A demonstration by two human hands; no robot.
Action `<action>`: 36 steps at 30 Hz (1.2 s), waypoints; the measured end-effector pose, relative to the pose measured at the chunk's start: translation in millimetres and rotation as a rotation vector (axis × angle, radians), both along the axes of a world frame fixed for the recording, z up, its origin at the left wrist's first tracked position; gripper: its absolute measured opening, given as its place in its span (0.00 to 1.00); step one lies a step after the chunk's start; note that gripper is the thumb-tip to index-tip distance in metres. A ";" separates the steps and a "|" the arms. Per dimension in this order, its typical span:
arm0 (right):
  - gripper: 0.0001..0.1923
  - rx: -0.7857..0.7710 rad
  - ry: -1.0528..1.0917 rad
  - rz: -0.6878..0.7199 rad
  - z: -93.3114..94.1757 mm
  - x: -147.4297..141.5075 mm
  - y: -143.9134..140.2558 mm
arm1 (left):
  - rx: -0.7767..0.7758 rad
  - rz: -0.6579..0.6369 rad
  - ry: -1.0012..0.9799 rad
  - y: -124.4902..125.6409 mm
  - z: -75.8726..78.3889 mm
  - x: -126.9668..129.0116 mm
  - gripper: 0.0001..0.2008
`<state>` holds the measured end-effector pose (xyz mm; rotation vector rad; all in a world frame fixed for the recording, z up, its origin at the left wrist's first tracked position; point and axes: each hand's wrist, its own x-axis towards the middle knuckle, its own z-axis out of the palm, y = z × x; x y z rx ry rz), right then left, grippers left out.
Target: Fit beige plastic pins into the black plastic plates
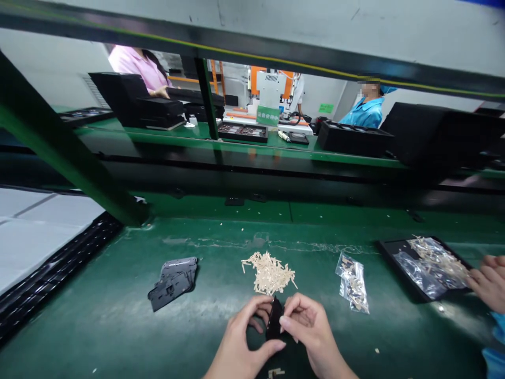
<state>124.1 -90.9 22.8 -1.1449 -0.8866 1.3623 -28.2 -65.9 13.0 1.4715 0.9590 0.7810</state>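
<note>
Black part (275, 318) held between both hands, over table (221, 326). Spanned top to bottom by left hand's (252, 331) curved fingers; right edge met by right hand's (303, 323) nearly closed fingers, pinched contents unclear. Beige strips (272, 272) piled just beyond.

A smooth, bare left hand (241, 337) and a smooth, bare right hand (310, 325) are showing. The slim, bare fingers (258, 302) are looking long, and they are getting thinner near the tips. The bare thumbs (268, 349) are looking thicker, and each is ending in a small, smooth nail (280, 345). Behind the hands, narrow, bare wrists (329, 357) are joining onto bare arms (339, 371). The bottom edge of the view is cutting both arms off.
</note>
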 end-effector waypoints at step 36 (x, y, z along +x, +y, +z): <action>0.10 0.125 -0.355 -0.047 -4.3 -2.7 -4.9 | 0.222 0.090 -0.076 0.4 9.9 -2.0 0.24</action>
